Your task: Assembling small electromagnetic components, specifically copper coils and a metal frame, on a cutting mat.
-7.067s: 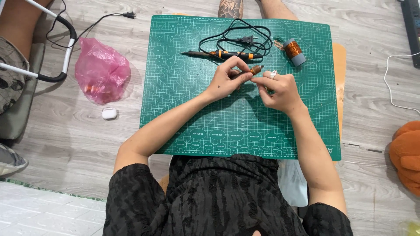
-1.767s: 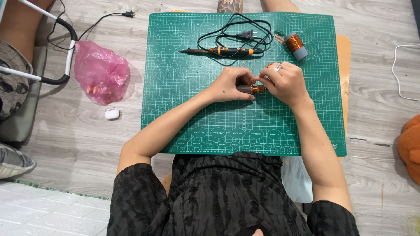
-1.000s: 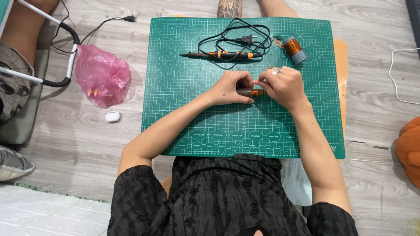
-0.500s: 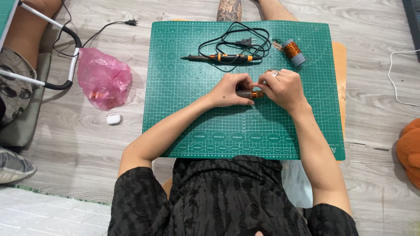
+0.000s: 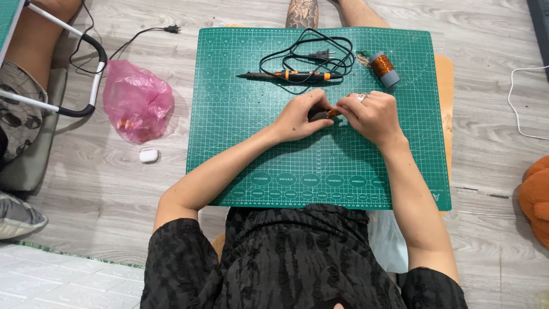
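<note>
Hands (image 5: pixel 337 114) steady since, small coppery part (image 5: pixel 330 113).

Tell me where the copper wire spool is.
In the head view, the copper wire spool lies at the far right of the green cutting mat, just beyond the right hand.

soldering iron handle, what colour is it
Black with orange bands on the soldering iron, lying on the green cutting mat; the head view shows it clearly.
</note>
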